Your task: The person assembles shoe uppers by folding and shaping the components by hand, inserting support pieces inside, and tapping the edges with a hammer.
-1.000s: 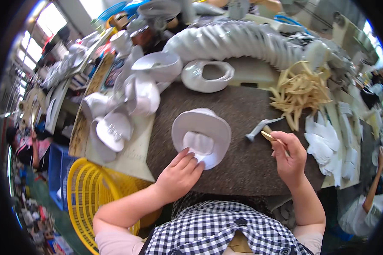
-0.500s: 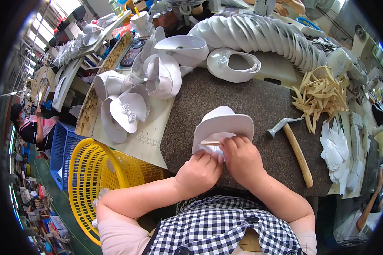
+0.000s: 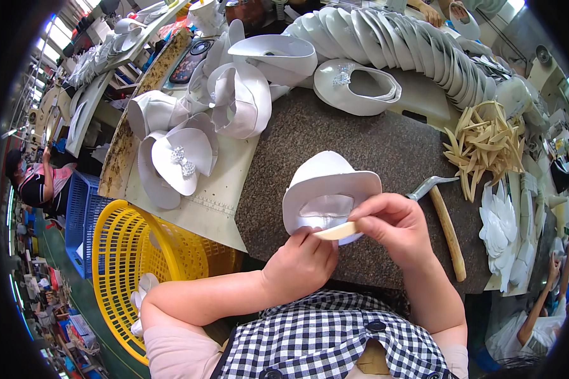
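A white shoe upper [image 3: 325, 170] stands on the dark speckled slab [image 3: 278, 151] in front of me, its opening turned toward me. My left hand [image 3: 300, 262] is closed on the upper's near edge, with the fingertips partly hidden. Between thumb and fingers my right hand [image 3: 395, 227] pinches one end of a cream curved strip [image 3: 335, 232]. The strip lies crosswise over the upper's near rim, and its other end reaches my left fingers. Just beyond my right hand is a hammer [image 3: 449, 234] with a wooden handle, lying on the slab.
Similar cream strips [image 3: 483, 148] are heaped at the right, above white flat pieces [image 3: 501, 234]. A finished-looking white upper [image 3: 354, 88] lies at the back, before a long row of white pieces [image 3: 392, 47]. More uppers [image 3: 183, 161] and a yellow basket [image 3: 152, 252] are at left.
My right hand has moved right and turned, drawing the strip's end outward so more of it shows. My left hand stays at the upper's near edge. The whole view has shifted slightly.
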A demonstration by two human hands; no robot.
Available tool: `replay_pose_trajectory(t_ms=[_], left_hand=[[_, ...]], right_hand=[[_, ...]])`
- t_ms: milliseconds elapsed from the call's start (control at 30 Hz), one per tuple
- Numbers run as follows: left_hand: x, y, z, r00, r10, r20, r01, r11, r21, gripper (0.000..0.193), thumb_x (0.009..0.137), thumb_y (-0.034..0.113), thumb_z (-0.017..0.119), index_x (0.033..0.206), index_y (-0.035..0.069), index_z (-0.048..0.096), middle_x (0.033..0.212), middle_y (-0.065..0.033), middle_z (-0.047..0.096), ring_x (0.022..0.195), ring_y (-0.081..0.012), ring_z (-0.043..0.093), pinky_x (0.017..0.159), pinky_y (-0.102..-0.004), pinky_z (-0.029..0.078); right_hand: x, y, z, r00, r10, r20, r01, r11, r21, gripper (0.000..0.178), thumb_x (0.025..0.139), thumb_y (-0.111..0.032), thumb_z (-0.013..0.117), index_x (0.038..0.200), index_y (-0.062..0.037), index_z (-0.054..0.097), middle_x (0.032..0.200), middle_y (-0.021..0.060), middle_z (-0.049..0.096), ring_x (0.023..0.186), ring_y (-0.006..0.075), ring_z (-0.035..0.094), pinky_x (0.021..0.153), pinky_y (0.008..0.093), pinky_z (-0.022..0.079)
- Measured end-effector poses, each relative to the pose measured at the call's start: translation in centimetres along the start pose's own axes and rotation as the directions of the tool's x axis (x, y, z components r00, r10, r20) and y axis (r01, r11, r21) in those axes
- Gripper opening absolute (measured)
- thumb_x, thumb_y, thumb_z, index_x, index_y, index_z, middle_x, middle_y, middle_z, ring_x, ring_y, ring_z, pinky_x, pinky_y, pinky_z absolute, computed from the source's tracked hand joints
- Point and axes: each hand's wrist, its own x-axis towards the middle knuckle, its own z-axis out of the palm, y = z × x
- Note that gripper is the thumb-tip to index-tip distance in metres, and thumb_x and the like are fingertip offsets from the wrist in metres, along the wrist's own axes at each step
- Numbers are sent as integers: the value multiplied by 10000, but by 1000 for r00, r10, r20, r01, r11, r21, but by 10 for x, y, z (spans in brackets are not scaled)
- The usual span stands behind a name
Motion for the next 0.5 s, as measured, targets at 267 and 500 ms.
replay_pose_trajectory(t_ms=[267,500], left_hand=[[9,2,-6,1000,19,-3,-19,999,34,273,726,169,566,900,-25,647,892,-141,634,816,-254,600,804,-368,487],[7,3,-7,999,-3,53,1,1000,25,270,747,173,559,909,-25,648,913,-163,648,787,-251,601,796,-356,498]], right_hand=[[-1,41,14,896,-423,135,200,112,-973,138,790,-132,680,882,-53,615,790,97,623,738,277,627,632,357,531],[1,50,13,882,-401,248,224,-107,-969,209,708,-125,646,887,-34,588,796,96,593,762,261,602,617,334,520]])
